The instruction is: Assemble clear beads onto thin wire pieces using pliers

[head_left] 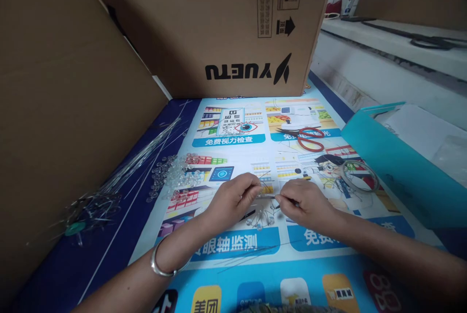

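Observation:
My left hand (233, 199) is closed in a pinch around one end of a thin wire stem (268, 196). My right hand (308, 202) pinches the same stem from the other side, a short gap apart. Fine wire ends stick up beside my left fingertips. Just below the hands hangs or lies a small cluster of clear beads on thin wires (260, 221); whether it is joined to the stem I cannot tell. To the left of my left hand lies a heap of loose clear beads (177, 174). Several dark thin wires (248, 258) rest nearer to me.
Red-handled scissors (310, 140) and a roll of clear tape (360, 176) lie beyond my right hand. A teal box (394, 177) stands at the right. Long wires (142, 150) spread along the left. Cardboard (219, 26) walls the back and left sides.

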Demonstrator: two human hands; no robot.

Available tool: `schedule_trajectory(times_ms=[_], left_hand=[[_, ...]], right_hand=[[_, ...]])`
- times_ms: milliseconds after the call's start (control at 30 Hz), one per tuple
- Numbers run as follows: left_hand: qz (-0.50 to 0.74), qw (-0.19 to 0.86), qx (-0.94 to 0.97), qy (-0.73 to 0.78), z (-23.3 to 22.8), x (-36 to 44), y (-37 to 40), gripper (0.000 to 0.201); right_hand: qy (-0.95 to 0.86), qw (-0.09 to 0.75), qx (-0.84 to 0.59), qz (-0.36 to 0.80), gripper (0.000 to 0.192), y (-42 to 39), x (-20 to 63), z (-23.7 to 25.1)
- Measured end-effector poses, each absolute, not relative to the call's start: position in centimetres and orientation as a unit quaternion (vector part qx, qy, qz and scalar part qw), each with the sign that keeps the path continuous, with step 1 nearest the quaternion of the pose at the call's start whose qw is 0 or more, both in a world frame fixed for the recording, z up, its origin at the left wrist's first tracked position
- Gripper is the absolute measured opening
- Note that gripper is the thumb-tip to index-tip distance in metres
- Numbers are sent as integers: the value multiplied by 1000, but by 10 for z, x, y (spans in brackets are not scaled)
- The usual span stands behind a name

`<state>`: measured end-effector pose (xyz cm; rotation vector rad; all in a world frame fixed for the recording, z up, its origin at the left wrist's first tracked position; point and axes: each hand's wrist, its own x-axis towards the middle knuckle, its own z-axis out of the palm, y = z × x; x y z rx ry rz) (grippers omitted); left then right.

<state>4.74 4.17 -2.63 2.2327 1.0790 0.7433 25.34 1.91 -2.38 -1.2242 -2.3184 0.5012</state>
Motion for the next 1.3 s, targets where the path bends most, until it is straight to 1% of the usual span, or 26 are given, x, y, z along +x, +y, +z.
schedule_trajectory(times_ms=[200,567,833,1100,1300], left_hand=[[266,250,845,391,-31,46,42,11],[250,248,855,381,-30,48,42,11],[251,242,858,377,-29,47,43,11],[251,275,847,381,-25,45,45,10],[254,323,836,365,-24,44,46,9]], right_hand=[[-856,223,-431,179,27,21,255,-26],[-865,197,-432,160,28,22,253,-24],[-869,208,-426,143,28,24,255,-29],[-863,229,-427,144,27,23,256,-27],[-869,249,-409,125,27,21,259,-30]])
